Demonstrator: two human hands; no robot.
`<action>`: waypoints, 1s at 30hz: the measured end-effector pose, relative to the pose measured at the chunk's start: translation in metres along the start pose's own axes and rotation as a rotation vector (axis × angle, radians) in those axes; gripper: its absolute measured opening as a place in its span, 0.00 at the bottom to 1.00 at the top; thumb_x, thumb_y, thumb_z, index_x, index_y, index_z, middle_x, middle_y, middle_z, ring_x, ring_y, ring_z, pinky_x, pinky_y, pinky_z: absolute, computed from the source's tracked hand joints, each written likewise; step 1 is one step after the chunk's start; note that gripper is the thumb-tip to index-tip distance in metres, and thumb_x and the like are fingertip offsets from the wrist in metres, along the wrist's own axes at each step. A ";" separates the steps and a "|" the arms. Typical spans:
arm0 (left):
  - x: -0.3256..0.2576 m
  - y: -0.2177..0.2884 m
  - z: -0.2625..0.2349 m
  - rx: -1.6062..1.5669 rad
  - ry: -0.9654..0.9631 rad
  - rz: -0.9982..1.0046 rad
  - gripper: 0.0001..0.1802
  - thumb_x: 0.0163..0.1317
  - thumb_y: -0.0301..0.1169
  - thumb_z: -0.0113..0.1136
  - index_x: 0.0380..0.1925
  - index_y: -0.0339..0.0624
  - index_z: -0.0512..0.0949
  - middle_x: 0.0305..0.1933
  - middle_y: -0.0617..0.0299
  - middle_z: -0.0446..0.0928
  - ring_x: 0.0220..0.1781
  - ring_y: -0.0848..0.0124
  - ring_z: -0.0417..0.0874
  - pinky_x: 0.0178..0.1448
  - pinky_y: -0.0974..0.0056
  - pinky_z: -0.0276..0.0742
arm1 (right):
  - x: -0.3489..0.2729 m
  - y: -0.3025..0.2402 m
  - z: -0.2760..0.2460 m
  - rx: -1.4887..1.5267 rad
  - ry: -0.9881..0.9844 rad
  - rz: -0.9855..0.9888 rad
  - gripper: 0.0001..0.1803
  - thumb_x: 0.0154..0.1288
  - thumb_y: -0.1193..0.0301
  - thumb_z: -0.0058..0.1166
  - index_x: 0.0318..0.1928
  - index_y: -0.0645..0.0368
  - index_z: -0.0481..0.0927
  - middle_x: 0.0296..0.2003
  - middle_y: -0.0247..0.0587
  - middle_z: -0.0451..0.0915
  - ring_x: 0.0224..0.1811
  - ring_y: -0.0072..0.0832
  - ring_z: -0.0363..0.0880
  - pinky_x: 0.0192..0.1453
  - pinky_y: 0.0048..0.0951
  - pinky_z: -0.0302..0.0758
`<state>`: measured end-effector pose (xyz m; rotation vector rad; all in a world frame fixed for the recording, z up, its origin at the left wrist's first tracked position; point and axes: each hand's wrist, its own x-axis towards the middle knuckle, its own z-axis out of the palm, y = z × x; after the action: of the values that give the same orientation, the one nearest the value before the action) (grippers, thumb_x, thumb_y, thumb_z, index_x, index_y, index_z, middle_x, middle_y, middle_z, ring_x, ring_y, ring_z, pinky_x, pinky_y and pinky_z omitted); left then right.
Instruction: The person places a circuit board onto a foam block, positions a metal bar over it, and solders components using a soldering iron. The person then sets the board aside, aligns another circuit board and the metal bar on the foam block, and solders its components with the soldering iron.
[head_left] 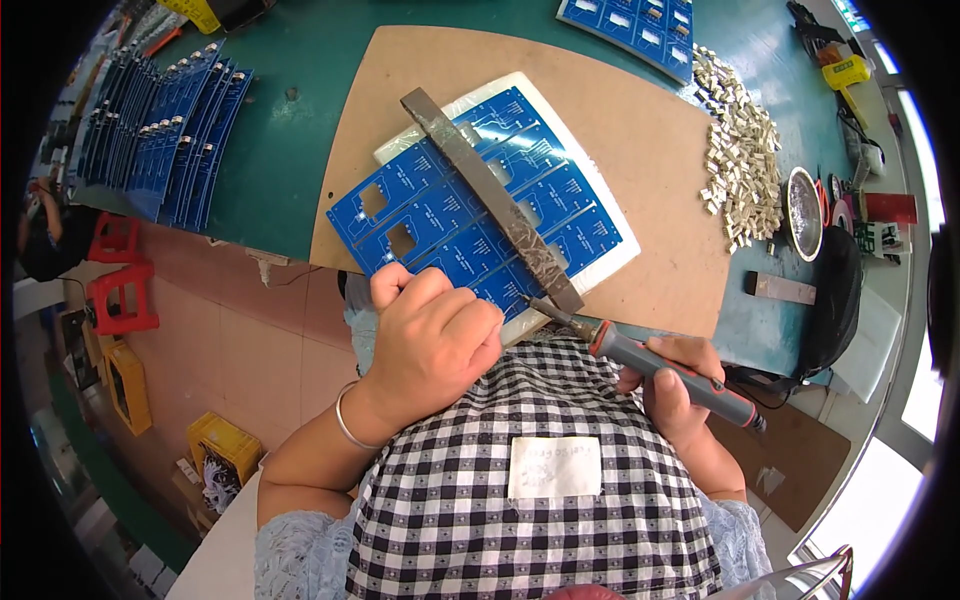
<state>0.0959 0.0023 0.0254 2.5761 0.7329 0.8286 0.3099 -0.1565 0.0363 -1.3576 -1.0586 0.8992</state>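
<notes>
A blue circuit board panel (430,232) with square cut-outs lies on a white pad (612,218). Diagonally across the panel rests a dark metal bar (480,180). My right hand (680,385) grips a soldering iron (665,368) by its grey and red handle. The iron's metal tip points left to the panel's near edge, beside the lower end of the bar; whether it touches cannot be made out. Curled closed, my left hand (435,335) is at the panel's near left edge. What its fingers pinch, if anything, is hidden.
A brown sheet (665,270) lies under the pad on the green table (280,130). Upright blue boards (185,145) stand in rows at left. Small metal parts (742,160) are heaped at right, by a round bowl (803,215) and a metal block (780,288). More boards (640,30) lie at the back.
</notes>
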 end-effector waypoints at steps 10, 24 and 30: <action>0.003 0.000 -0.001 0.032 -0.033 -0.015 0.09 0.43 0.23 0.66 0.21 0.49 0.75 0.18 0.71 0.67 0.25 0.71 0.68 0.42 0.59 0.54 | 0.003 0.004 0.002 -0.008 0.031 0.030 0.16 0.66 0.66 0.53 0.44 0.68 0.72 0.25 0.48 0.82 0.25 0.31 0.84 0.30 0.29 0.81; 0.008 -0.002 -0.004 0.074 -0.077 -0.036 0.09 0.45 0.24 0.66 0.23 0.49 0.76 0.20 0.71 0.69 0.27 0.71 0.69 0.44 0.59 0.55 | 0.012 0.003 0.004 0.042 0.026 0.023 0.16 0.66 0.67 0.54 0.43 0.70 0.72 0.27 0.51 0.82 0.27 0.32 0.84 0.31 0.30 0.83; 0.010 -0.004 -0.003 0.072 -0.091 -0.053 0.08 0.45 0.24 0.66 0.23 0.49 0.77 0.20 0.71 0.70 0.28 0.71 0.70 0.45 0.59 0.55 | 0.017 0.001 0.001 0.019 -0.010 0.040 0.16 0.67 0.67 0.54 0.44 0.70 0.72 0.27 0.51 0.82 0.27 0.32 0.84 0.31 0.29 0.83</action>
<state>0.0993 0.0117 0.0303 2.6258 0.8131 0.6765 0.3142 -0.1397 0.0361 -1.3634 -1.0314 0.9445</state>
